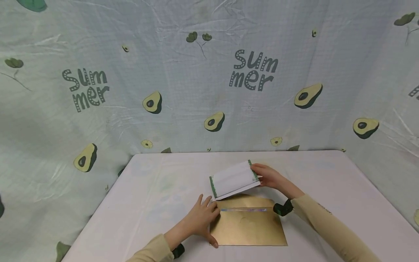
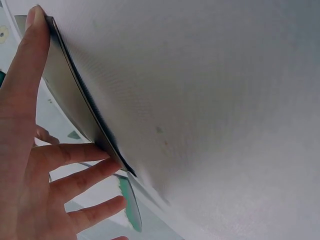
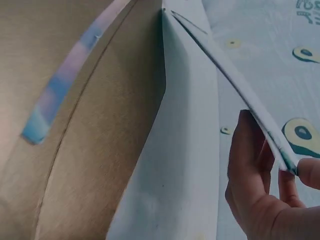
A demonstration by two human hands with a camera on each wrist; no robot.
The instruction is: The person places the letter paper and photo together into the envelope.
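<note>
Flat under my left hand (image 1: 199, 220) lies the gold envelope (image 1: 250, 227), smooth matte card with a shiny iridescent strip (image 1: 245, 209) across it; my fingers are straight and spread, pressing its left edge to the pale table (image 1: 137, 203). At the envelope's far edge, my right hand (image 1: 270, 176) pinches the white folded paper (image 1: 233, 179), green-edged and tilted up, between thumb and curled fingers.

Left hand (image 1: 199, 218) flat, right hand (image 1: 269, 176) pinching.

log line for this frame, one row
left hand: rests on gold envelope | right hand: pinches folded white sheet | table
</note>
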